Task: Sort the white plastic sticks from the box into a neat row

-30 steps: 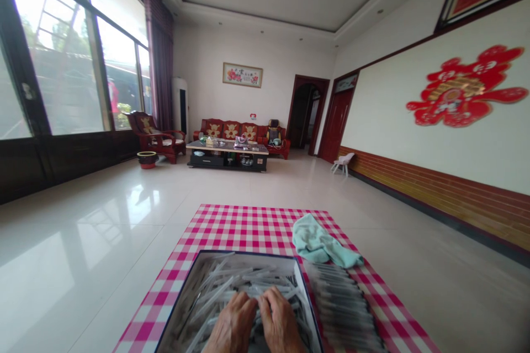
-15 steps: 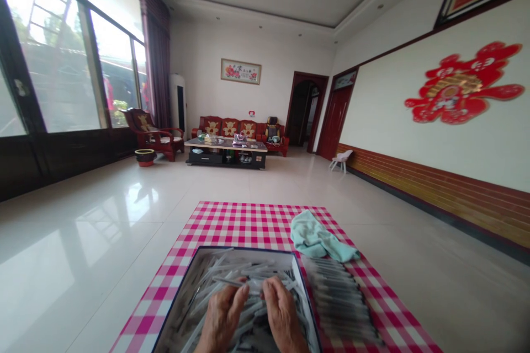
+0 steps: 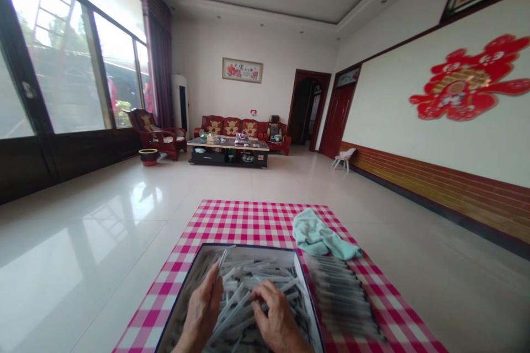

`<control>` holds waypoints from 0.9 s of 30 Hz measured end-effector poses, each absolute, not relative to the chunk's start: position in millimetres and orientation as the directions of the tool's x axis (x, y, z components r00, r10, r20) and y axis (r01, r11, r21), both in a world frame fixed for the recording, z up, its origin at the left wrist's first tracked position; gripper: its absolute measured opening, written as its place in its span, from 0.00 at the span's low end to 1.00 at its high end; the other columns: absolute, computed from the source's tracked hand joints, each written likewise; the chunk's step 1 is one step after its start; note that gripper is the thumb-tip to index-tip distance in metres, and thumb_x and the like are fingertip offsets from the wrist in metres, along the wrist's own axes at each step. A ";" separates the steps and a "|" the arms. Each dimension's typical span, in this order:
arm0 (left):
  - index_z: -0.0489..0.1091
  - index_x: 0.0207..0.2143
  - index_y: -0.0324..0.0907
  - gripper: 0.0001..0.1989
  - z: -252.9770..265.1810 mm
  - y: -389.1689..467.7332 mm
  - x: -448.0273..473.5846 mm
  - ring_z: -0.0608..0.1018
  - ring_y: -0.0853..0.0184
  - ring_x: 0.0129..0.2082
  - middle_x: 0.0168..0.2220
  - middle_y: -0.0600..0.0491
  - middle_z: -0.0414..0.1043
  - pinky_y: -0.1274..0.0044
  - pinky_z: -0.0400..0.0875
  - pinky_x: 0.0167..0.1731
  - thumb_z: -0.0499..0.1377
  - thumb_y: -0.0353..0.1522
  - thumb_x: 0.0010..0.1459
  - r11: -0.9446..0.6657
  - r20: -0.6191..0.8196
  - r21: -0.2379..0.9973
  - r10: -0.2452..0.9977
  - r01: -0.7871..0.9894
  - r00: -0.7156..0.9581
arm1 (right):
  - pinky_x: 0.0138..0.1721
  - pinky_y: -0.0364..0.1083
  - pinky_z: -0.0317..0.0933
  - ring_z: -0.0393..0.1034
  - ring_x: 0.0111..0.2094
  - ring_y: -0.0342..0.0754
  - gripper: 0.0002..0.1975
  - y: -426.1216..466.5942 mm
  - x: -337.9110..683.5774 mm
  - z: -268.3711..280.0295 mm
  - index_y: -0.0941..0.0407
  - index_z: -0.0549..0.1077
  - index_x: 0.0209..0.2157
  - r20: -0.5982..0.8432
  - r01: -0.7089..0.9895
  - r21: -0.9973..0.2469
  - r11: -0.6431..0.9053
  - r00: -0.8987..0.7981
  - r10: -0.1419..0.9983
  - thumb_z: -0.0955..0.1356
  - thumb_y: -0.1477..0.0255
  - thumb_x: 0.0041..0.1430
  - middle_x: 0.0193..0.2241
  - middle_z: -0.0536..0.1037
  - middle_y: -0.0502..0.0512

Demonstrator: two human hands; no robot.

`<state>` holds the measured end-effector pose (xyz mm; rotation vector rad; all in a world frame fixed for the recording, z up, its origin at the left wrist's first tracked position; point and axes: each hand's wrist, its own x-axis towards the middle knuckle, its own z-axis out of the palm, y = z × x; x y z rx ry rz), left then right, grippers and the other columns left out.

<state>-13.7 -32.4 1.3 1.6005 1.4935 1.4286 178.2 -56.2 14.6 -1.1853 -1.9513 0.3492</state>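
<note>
A shallow box (image 3: pixel 301 287) with a dark blue rim is full of slim translucent tubes and dark sticks (image 3: pixel 265 276). Over its left part, my left hand (image 3: pixel 202 300) is closed on a slim pen-like stick (image 3: pixel 222 265), which points up and away from me. My right hand (image 3: pixel 275 311) is above the middle of the box, fingers curled in a pinch close to the tubes; what lies between the fingertips is hidden. Right of the box lies a row of similar dark-ended sticks (image 3: pixel 342 298), slightly blurred.
The table has a pink-and-white checked cloth (image 3: pixel 248 220). A crumpled mint-green towel (image 3: pixel 318 234) lies behind the row of sticks. Across the tiled floor stand a low black table (image 3: pixel 227 149), a red wooden sofa (image 3: pixel 226 124), an armchair (image 3: pixel 159 135) and a small chair (image 3: pixel 344 159).
My hands have moved apart. The left has gone left with the stick, which now points upward rather than lying sideways. The right has lowered slightly, its fingers curling more.
</note>
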 end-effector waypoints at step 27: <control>0.72 0.40 0.43 0.15 -17.6 -32.1 -26.6 0.81 0.64 0.33 0.35 0.50 0.80 0.77 0.74 0.33 0.47 0.34 0.60 -0.300 0.620 0.506 0.778 0.809 -0.099 | 0.49 0.51 0.58 0.70 0.42 0.49 0.20 -60.1 180.5 37.3 0.51 0.73 0.39 0.392 0.666 -0.350 0.659 -0.535 0.749 0.60 0.85 0.50 0.40 0.78 0.51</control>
